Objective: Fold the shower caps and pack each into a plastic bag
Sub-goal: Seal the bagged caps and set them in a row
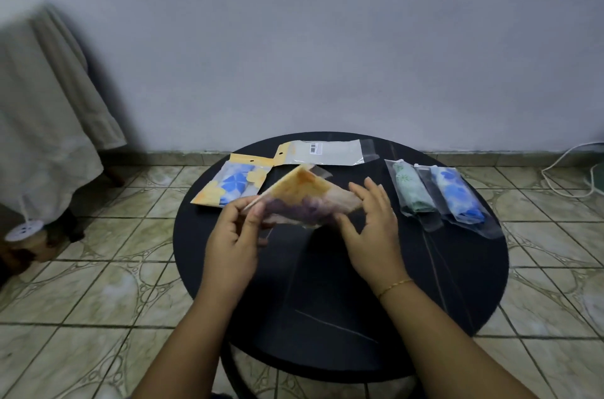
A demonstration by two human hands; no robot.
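Above the round black table [327, 300] I hold a plastic bag [304, 196] with an orange header and a purple shower cap inside. My left hand [235, 235] pinches its left corner between thumb and fingers. My right hand [372, 222] touches its right end with spread, nearly straight fingers. A packed bag with a blue-flowered cap [233, 184] lies flat at the table's left. An empty bag with a barcode label [327, 153] lies at the far edge. Two rolled caps in clear bags, one green [408, 191] and one blue [456, 194], lie at the right.
The table stands on a tiled floor [98, 284] by a grey wall. A cloth-draped piece of furniture [49, 124] is at the left. A white cable [568, 170] runs along the floor at the right.
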